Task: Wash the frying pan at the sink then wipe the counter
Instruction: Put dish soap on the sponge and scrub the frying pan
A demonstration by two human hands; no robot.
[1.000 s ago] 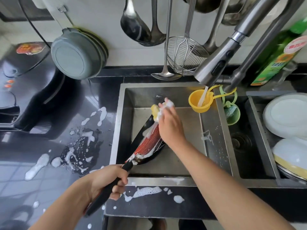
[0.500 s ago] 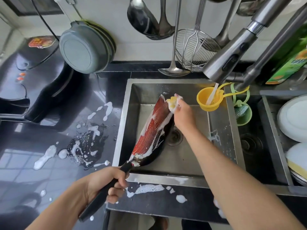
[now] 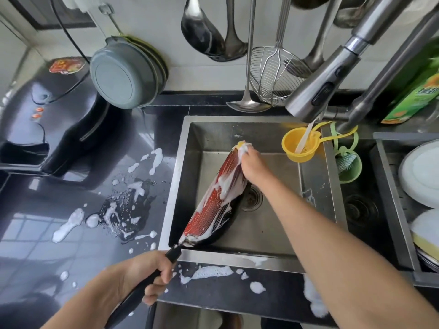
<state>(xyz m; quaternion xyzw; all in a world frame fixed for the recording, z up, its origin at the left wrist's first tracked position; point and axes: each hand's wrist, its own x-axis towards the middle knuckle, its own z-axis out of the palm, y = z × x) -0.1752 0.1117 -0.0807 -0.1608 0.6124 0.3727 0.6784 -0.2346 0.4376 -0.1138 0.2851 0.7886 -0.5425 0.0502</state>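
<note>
Frying pan (image 3: pixel 215 198), red underneath and streaked with white suds, stands tilted on its edge inside the steel sink (image 3: pixel 316 193), its rim low in the basin beside the drain (image 3: pixel 252 197). Its black handle (image 3: pixel 152 279) reaches out over the sink's near edge into the left hand (image 3: pixel 145 276), whose fingers are wrapped firmly around it. The right hand (image 3: pixel 253 162) is at the pan's far top edge, fingers closed on a soapy yellow sponge (image 3: pixel 243 146) pressed against the red surface. Beyond the right hand, a steel pull-out tap (image 3: pixel 318 91) pours a thin stream of water into a yellow funnel-shaped strainer (image 3: pixel 300 148) hung at the sink's far right corner, with a green holder (image 3: pixel 349 166) just beside it. To the outer side of the left hand, the black bench (image 3: pixel 47 210) carries blobs of foam (image 3: pixel 69 224) and a wet puddle, and more foam lies on the bench edge between the two forearms. Farther past the left hand sits a black appliance (image 3: pixel 47 129). A grey pan (image 3: pixel 123 74) and metal ladles hang on the wall. White plates (image 3: pixel 420 174) are stacked out past the right arm.
</note>
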